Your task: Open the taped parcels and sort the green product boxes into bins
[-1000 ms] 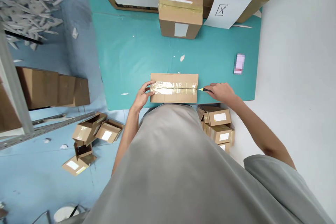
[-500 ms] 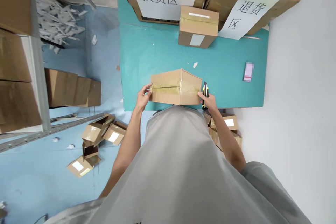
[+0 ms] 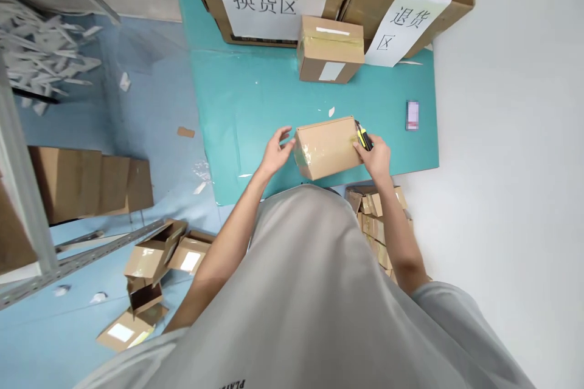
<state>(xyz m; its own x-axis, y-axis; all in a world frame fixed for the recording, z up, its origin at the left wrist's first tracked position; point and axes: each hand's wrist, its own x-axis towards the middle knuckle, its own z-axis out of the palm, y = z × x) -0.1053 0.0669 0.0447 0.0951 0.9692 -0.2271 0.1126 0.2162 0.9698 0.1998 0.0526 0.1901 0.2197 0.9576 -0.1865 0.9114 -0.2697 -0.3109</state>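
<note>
A taped cardboard box [image 3: 331,149] is tilted near the front edge of the teal table [image 3: 246,97], a plain long side facing up and clear tape on its left end. My left hand [image 3: 276,153] is open beside that left end, fingers apart, the thumb close to the box corner. At the other end, my right hand [image 3: 378,157] grips a black and yellow utility knife [image 3: 364,137], and its thumb presses against the box. Whether the knife's blade touches the cardboard I cannot tell.
Two big open cartons with paper signs [image 3: 274,3] stand at the back, a smaller closed box [image 3: 331,48] before them. A pixelated small item [image 3: 412,115] lies at right. Opened boxes [image 3: 148,255] lie on the floor at left; more boxes [image 3: 374,225] are stacked by my right arm.
The box has been turned over and shifted right, so its taped seam no longer faces up. My left hand has come off its end. The knife now leans left in my right hand.
</note>
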